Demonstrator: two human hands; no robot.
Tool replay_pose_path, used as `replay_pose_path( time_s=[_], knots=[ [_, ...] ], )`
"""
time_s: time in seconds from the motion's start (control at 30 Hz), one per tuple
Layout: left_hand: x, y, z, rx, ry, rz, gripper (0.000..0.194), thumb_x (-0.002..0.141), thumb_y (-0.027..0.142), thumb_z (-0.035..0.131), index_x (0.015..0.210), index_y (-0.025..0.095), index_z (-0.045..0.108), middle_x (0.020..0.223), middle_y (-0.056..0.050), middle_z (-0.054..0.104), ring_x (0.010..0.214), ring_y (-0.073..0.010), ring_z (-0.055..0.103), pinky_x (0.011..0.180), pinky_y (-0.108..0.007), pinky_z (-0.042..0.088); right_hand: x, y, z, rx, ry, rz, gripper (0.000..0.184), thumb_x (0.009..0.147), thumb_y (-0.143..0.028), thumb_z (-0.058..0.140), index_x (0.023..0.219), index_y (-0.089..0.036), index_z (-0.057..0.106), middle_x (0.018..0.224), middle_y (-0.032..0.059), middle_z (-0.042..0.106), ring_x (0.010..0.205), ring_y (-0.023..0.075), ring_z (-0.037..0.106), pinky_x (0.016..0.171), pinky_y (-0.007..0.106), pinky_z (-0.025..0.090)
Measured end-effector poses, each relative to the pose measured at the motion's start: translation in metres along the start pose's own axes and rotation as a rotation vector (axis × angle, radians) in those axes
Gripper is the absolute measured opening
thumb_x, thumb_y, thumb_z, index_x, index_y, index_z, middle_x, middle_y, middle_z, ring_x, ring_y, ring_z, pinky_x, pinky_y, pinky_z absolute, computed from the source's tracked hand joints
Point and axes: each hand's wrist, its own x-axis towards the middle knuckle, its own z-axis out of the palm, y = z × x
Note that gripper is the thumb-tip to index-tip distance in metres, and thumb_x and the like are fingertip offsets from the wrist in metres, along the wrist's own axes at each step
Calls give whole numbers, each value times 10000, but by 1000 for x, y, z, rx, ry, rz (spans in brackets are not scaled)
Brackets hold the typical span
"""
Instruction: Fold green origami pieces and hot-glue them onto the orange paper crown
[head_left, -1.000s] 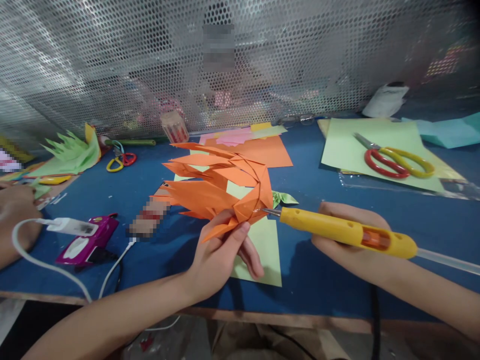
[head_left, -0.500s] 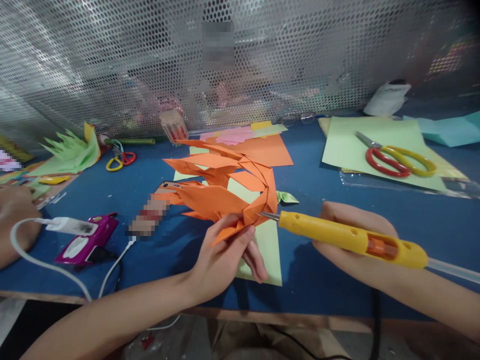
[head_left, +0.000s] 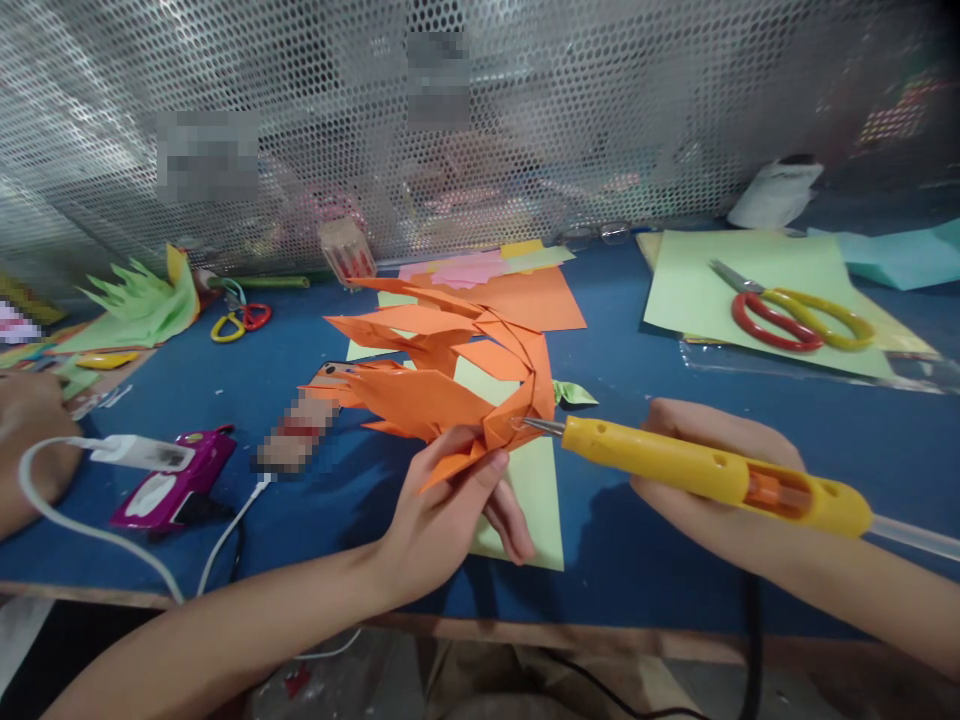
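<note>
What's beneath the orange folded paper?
Under the orange folded paper: light green paper, part of a phone and blue tabletop. Whatever its folds and the left hand cover can't be seen.

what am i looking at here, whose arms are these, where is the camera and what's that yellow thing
There is no machine here: the two bare arms belong to the person wearing the camera on their head, which looks forward and down.

The left hand pinches an orange folded-paper piece with long pointed tips. The right hand holds a yellow tool that looks like a glue gun; its metal nozzle points at the paper, but I can't tell whether they touch.

On the blue table lie large scissors on pale green sheets to the right, and a purple block with a white plug in it to the left. The hand at the left edge is someone else's.
</note>
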Motion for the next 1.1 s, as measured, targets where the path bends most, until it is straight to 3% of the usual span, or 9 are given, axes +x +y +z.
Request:
replay_pose_path(
  time_s=[0.53,0.77,0.9,1.0,1.07,1.1],
  knots=[
    [2,0,-3,-11,4,22,189,934,328,520,924,140,531,462,19,640,372,-103,576,448,-172,519,-1,3,1,-7,-3,46,207,721,-193,534,587,-235,381,503,-58,442,424,81,408,400,217,314],
    [4,-1,-7,-43,-19,67,218,952,317,497,1074,139,527,464,46,641,379,-73,575,468,-123,507,1,2,2,51,-18,86,155,704,-204,556,580,-230,468,515,-63,496,417,71,422,420,217,348],
    [4,0,-7,-2,-10,80,194,959,302,485,1076,151,521,475,53,647,392,-68,582,475,-121,506,1,4,-1,66,19,223,139,715,-315,654,638,-228,578,543,-36,575,447,106,512,415,232,396],
    [5,2,-8,45,23,109,170,960,290,479,1056,162,537,485,58,649,421,-68,595,504,-129,514,6,19,-9,117,76,428,277,744,-474,664,770,-199,644,600,13,638,462,136,555,406,253,434],
    [8,4,-9,99,52,127,147,956,274,482,1020,162,553,490,58,651,449,-70,604,543,-141,527,13,35,-15,320,33,670,334,752,-523,644,831,-199,648,652,28,657,521,136,578,451,250,459],
    [9,6,-10,127,64,135,137,953,268,483,1000,162,557,492,56,652,460,-72,609,559,-147,532,16,44,-17,341,-1,696,346,791,-529,591,837,-190,645,707,55,678,581,144,612,500,257,482]
  ],
)
